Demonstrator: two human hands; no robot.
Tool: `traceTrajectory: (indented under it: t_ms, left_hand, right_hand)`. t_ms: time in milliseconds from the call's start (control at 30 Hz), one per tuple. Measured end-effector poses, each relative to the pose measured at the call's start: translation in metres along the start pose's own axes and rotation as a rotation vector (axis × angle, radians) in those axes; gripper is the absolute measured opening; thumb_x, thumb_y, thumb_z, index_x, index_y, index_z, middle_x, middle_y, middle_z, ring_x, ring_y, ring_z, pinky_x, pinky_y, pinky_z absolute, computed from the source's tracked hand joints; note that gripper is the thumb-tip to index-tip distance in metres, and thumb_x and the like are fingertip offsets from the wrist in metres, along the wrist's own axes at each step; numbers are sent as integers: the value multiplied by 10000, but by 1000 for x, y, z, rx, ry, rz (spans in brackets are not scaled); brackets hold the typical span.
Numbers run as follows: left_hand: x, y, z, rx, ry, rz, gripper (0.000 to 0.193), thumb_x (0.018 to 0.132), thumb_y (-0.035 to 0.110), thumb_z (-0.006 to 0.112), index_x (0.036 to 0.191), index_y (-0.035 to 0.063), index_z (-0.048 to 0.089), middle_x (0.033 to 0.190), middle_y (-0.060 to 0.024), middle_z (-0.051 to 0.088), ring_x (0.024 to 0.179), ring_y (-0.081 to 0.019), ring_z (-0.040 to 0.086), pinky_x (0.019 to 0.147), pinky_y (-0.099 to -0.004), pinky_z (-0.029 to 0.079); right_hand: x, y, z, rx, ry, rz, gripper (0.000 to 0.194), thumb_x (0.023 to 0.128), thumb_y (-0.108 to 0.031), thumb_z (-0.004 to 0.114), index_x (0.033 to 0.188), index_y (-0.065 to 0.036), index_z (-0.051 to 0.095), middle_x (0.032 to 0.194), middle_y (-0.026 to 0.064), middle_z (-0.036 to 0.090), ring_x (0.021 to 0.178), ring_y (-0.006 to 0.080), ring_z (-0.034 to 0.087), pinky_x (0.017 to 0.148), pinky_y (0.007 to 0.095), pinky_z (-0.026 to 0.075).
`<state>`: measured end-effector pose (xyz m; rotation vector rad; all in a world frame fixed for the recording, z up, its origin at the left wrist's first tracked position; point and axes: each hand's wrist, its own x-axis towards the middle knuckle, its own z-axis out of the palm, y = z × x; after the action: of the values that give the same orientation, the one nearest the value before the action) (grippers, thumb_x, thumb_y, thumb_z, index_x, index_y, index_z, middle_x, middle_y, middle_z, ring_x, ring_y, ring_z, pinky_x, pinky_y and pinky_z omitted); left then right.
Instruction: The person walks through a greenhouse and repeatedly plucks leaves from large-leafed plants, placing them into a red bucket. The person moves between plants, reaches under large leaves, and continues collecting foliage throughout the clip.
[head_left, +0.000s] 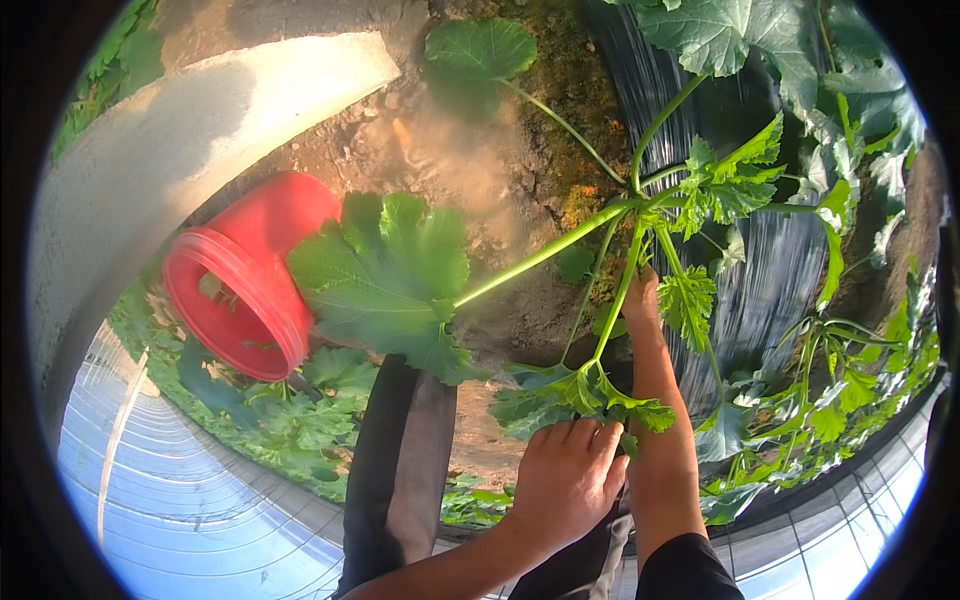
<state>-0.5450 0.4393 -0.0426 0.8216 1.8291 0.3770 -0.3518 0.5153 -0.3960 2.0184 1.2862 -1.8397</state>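
A large leafy plant, resembling a squash (637, 201), spreads its thick green stalks from a crown in front of me. My right hand (641, 296) reaches in low under the crown, beside the stalks. Leaves and stalks hide its fingertips, so what it touches cannot be made out. My left hand (574, 469) is closer to me, above my knee, with bent fingers at the edge of a lobed leaf (536, 409). Whether it grips that leaf is unclear. Another broad leaf (390, 277) stretches left on a long stalk.
A red plastic bucket (236, 300) lies tipped at the left, with some plant bits inside. Behind it runs a pale concrete ledge (202, 127). Black plastic film (772, 300) covers the soil (517, 210) at the right. More leafy plants (817, 360) grow there.
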Motion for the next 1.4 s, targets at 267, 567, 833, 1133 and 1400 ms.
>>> traceTrajectory:
  t_ms: [267,567,833,1133,1400]
  left_hand:
    - [3,12,5,-42,152,38,329,885,223,779,1167,101,660,992,-86,670,922,-306,663,829,-434,525]
    - [-134,2,-64,-66,342,0,428,887,193,791,1270,81,636,1300,-130,635,1201,-366,613,1011,-466,518]
    - [-347,-71,-7,0,507,-400,725,802,249,837,1428,77,515,1446,-211,515,1344,-429,508,1104,-528,442]
    - [-385,-153,49,-245,813,-418,338,821,253,806,1083,87,673,1214,-113,662,1141,-335,638,979,-461,504]
    - [-414,-189,35,-392,943,-422,268,831,259,785,1023,99,688,1127,-62,670,1105,-283,643,943,-434,491]
  right_hand:
    - [-155,-53,-80,-176,49,-254,233,1079,-228,553,1092,-4,617,837,78,692,712,182,645,595,343,523]
    - [-285,-281,-99,4,-199,-273,204,1110,-212,523,1128,-27,607,816,15,587,668,90,544,584,265,496]
    - [-398,-349,81,99,-611,-429,226,1094,-236,576,1187,-35,620,900,28,643,755,106,581,650,285,519]
    - [-401,-336,321,-35,-811,-407,426,1006,-264,709,1292,37,612,1216,144,665,1182,234,623,1069,412,507]
    - [-342,-271,357,-369,-508,-536,617,939,-253,792,1427,26,537,1305,122,626,1211,210,577,1012,392,478]
